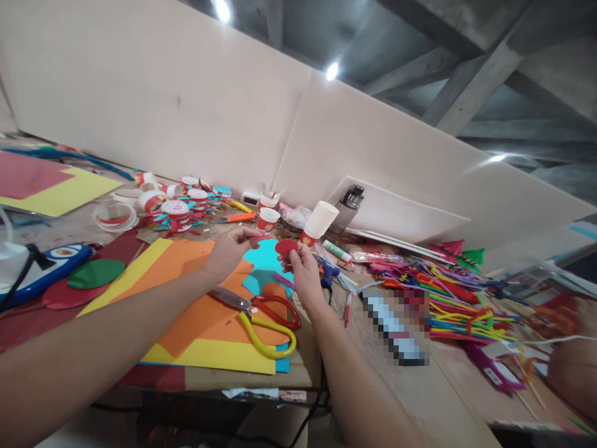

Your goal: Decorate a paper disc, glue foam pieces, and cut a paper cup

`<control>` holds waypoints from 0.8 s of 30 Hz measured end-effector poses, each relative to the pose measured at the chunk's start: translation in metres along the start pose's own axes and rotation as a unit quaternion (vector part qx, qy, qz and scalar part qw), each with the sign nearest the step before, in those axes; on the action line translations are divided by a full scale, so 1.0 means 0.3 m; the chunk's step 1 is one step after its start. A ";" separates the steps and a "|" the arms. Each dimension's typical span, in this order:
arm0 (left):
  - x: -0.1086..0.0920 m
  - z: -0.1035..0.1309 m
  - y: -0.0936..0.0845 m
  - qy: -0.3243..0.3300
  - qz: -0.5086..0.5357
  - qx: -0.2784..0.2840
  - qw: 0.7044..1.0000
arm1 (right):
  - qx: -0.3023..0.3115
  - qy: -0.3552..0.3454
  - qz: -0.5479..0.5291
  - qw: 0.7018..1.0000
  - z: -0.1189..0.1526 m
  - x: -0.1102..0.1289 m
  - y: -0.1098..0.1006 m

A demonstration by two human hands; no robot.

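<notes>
My right hand pinches a small red disc between thumb and fingers, above cyan paper. To its left, my left hand has its fingertips pinched together at a thin reddish piece, too small to identify. Below my hands, scissors with red and yellow handles lie over orange paper and yellow paper. A white and red paper cup stands just beyond my hands, and a taller stack of cups is behind my right hand.
Decorated cups crowd the back left. Green and red discs lie at the left beside a blue and white device. Colourful pipe cleaners, a glue stick and a dark bottle are right of centre. Another person's arm is at the far right.
</notes>
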State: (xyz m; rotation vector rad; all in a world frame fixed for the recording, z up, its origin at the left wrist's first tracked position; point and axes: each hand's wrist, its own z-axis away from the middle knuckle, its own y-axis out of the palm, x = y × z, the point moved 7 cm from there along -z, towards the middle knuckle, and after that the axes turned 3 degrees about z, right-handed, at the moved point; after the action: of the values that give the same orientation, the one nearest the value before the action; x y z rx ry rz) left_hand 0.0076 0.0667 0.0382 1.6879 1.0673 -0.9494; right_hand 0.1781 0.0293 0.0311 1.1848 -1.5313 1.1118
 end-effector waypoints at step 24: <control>0.077 0.048 0.115 -0.098 -0.019 0.204 0.974 | -0.008 -0.114 0.220 0.969 0.018 0.029 0.008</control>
State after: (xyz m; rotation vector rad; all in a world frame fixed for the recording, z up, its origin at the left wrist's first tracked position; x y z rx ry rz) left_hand 0.0454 0.0512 0.0226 1.8546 0.8114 -1.4044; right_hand 0.1738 0.0226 0.0381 1.0121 -2.0465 1.2755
